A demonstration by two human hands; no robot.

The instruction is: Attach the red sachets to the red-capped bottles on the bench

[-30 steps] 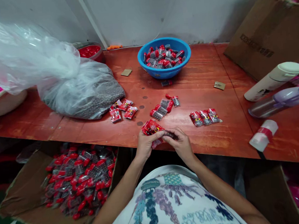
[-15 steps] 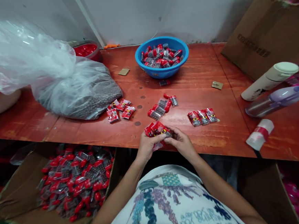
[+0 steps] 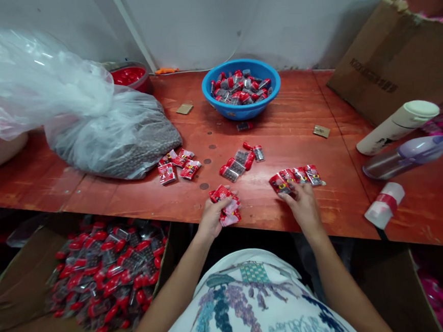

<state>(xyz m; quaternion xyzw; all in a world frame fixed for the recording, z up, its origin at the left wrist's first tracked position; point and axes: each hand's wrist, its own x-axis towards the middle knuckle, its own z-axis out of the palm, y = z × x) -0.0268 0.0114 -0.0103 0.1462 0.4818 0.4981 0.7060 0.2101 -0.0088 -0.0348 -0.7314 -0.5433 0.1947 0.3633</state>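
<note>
My left hand [image 3: 210,216] is closed around a small stack of red printed packets [image 3: 229,217] at the table's front edge. My right hand [image 3: 303,203] pinches one red packet with a dark lower part [image 3: 279,184], at the left end of a row of similar packets [image 3: 300,174] lying on the table. Whether that packet touches the tabletop I cannot tell. Between and beyond my hands lie several small clear bottles with red caps and dark contents [image 3: 234,168]. Further left, a loose group of red packets [image 3: 189,169] rests beside the plastic bag.
A blue basin [image 3: 217,110] full of red-capped bottles stands at the back. The large clear bag [image 3: 127,137] of dark pieces sits left. Right are a white flask [image 3: 391,129], a purple-lidded bottle [image 3: 401,158], a white roll [image 3: 376,214] and a carton [image 3: 375,67]. An open box [image 3: 22,314] of bottles sits below.
My hands have parted. The right hand has moved right with one packet to the row's left end, while the left keeps the stack and has shifted slightly left.
</note>
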